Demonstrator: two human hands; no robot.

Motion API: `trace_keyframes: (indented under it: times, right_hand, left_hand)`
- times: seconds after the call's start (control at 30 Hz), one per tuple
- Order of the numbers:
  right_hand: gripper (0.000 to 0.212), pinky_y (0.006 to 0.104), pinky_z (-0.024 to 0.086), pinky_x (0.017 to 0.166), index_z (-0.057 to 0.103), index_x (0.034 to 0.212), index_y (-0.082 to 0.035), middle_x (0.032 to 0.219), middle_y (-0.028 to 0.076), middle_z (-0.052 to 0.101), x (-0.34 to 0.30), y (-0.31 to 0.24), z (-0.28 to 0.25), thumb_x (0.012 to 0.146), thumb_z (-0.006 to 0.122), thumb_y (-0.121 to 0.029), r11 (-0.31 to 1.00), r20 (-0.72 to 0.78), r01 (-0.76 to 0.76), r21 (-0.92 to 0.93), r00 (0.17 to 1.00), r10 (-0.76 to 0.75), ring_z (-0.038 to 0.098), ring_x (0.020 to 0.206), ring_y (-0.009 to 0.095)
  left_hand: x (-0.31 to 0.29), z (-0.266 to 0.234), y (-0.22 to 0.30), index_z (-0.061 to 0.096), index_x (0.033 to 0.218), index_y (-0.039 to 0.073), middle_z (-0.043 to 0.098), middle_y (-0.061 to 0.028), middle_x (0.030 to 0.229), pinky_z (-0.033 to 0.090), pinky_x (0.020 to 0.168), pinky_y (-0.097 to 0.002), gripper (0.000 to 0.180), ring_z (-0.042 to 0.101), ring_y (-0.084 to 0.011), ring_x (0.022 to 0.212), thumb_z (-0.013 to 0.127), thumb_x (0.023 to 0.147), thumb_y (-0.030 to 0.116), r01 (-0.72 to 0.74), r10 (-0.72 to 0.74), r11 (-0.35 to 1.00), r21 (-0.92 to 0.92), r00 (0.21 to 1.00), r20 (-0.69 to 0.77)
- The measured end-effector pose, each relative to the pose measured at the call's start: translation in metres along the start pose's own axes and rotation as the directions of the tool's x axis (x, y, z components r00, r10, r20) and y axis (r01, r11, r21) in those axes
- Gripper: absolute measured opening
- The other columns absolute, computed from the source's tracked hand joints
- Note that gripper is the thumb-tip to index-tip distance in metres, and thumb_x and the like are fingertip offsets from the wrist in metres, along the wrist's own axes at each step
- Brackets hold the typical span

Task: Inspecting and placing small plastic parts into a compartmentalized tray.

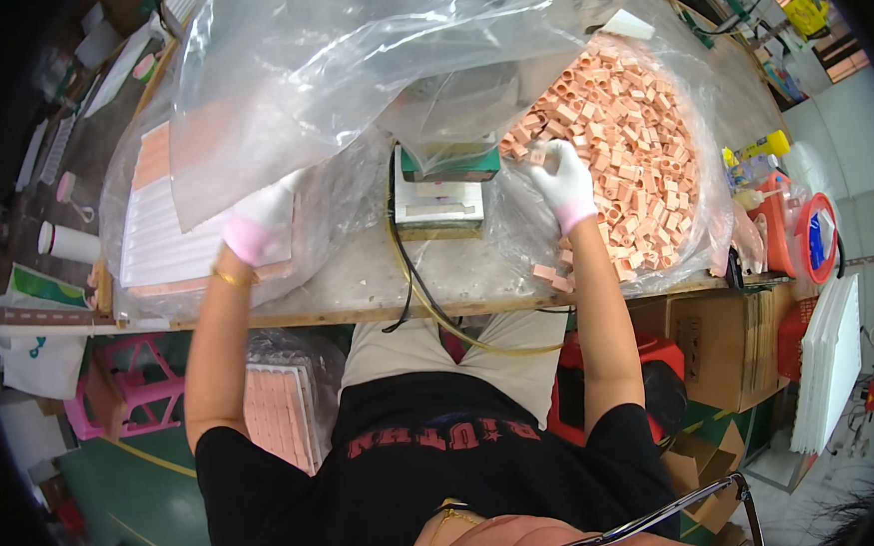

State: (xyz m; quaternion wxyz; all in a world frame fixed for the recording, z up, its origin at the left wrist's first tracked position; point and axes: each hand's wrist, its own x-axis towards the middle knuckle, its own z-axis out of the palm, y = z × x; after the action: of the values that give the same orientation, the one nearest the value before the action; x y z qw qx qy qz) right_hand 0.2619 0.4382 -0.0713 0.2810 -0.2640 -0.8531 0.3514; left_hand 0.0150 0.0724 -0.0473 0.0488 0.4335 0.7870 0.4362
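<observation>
My left hand point(266, 221), in a white glove with a pink cuff, rests over the right side of a white ridged tray point(169, 234). A clear plastic sheet point(286, 102) covers its fingers, so their grip is hidden. My right hand point(567, 183), gloved the same way, is closed at the left edge of a heap of small salmon-pink hollow parts point(645, 150). One such part appears pinched between its thumb and fingers. Between the hands stands a small bench fixture point(439, 205) with a white top and a green block point(476, 168), its rear overhung by the sheet.
A black cable point(413, 274) and a yellowish hose point(440, 323) hang over the table's front edge. Bottles point(754, 145) and an orange-red basket point(815, 238) stand at right. Beneath the table are cardboard boxes point(722, 346), stacked trays point(280, 408) and a pink stool point(144, 386).
</observation>
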Motion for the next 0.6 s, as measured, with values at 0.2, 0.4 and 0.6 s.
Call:
trace_keyframes:
  times: [0.2, 0.4, 0.6]
  right_hand:
    - [0.034, 0.0258, 0.051, 0.067, 0.059, 0.110, -0.005, 0.096, 0.008, 0.062, -0.080, -0.078, 0.011, 0.077, 0.068, -0.005, 0.930, 0.349, 0.175, 0.324, 0.891, -0.290, 0.062, 0.075, 0.016]
    - [0.032, 0.0343, 0.051, 0.066, 0.059, 0.109, -0.008, 0.092, 0.010, 0.059, -0.081, -0.075, 0.015, 0.077, 0.062, -0.007, 0.846, 0.273, 0.529, 0.075, 0.805, -0.527, 0.061, 0.081, 0.025]
    - [0.029, 0.0394, 0.049, 0.067, 0.057, 0.106, -0.007, 0.087, 0.014, 0.056, -0.085, -0.089, 0.016, 0.078, 0.058, -0.011, 0.757, 0.446, 0.583, -0.296, 0.785, -0.430, 0.058, 0.080, 0.031]
  left_hand:
    - [-0.035, 0.107, 0.124, 0.060, 0.117, 0.000, 0.063, -0.0021, 0.094, 0.047, 0.071, -0.0216, 0.031, 0.056, -0.0076, 0.078, 0.058, 0.092, 0.018, 0.445, -0.249, 0.584, -0.679, 0.894, 0.373]
    - [-0.032, 0.136, 0.122, 0.060, 0.115, -0.001, 0.064, -0.0042, 0.094, 0.048, 0.070, -0.0214, 0.032, 0.057, -0.0084, 0.077, 0.066, 0.087, 0.015, 0.441, -0.259, 0.643, -0.626, 0.894, 0.364]
    - [-0.036, 0.149, 0.121, 0.064, 0.109, 0.000, 0.065, -0.0025, 0.094, 0.047, 0.070, -0.0216, 0.036, 0.055, -0.0066, 0.072, 0.072, 0.081, 0.020, 0.360, -0.296, 0.774, -0.520, 0.933, 0.204]
